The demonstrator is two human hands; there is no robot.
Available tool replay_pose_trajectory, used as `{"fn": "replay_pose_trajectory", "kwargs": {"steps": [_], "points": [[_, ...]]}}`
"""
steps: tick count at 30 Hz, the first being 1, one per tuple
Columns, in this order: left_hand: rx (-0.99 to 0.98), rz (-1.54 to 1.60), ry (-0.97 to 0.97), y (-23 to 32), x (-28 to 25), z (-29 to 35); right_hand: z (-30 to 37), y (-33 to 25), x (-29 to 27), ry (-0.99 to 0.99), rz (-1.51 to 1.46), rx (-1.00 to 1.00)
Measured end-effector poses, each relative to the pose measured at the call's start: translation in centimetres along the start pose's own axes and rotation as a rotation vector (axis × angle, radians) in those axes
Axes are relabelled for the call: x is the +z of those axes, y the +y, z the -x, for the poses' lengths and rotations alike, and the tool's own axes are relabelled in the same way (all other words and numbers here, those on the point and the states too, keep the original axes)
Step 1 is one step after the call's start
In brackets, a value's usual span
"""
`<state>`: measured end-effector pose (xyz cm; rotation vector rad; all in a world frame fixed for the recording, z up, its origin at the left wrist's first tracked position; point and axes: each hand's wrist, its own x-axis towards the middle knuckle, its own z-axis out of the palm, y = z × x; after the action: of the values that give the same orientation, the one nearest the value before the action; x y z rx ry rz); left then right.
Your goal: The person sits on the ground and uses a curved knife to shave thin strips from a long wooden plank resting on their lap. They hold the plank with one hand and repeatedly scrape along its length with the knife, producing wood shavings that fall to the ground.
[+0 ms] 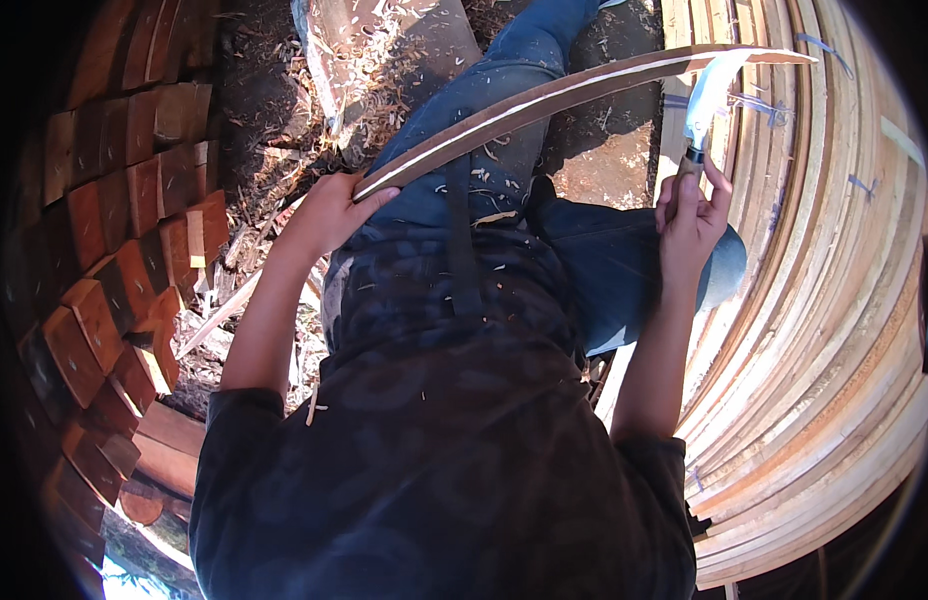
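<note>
A long, thin wooden strip (pixel 524 108), brown with a pale stripe along its length, reaches from my left hand over my lap to the upper right. My left hand (pixel 334 212) is closed round its near end, thumb on top. In my right hand (pixel 692 215) is a knife (pixel 695 155), its handle in my fingers and its bright curved blade pointing up. The blade meets the strip near the far end; whether it cuts into the wood cannot be made out through the glare.
On the left rises a stack of reddish wood blocks (pixel 99 325). Bundled pale wooden strips (pixel 784 400) with blue ties stand close on the right. Wood shavings (pixel 384 95) litter the ground. My legs in blue jeans (pixel 529 50) stretch out beneath the strip.
</note>
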<state>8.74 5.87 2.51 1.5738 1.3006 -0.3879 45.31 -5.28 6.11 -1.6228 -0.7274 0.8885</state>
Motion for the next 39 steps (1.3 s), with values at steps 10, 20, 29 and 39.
{"fn": "replay_pose_trajectory", "kwargs": {"steps": [10,20,29,39], "points": [[0.032,-0.094,0.027,-0.6,0.7,-0.8,-0.3,1.9,-1.4,-0.353,0.065,0.295],[-0.155,-0.037,-0.119,0.4,-0.3,-1.2,0.3,2.7,0.5,-0.681,0.309,-0.094],[0.004,-0.068,-0.012,0.1,0.0,-0.7,0.4,0.6,-1.0,-0.369,0.187,0.245],[0.076,-0.046,0.054,0.2,0.3,-0.2,2.6,2.7,0.5,-0.248,0.016,0.222]]}}
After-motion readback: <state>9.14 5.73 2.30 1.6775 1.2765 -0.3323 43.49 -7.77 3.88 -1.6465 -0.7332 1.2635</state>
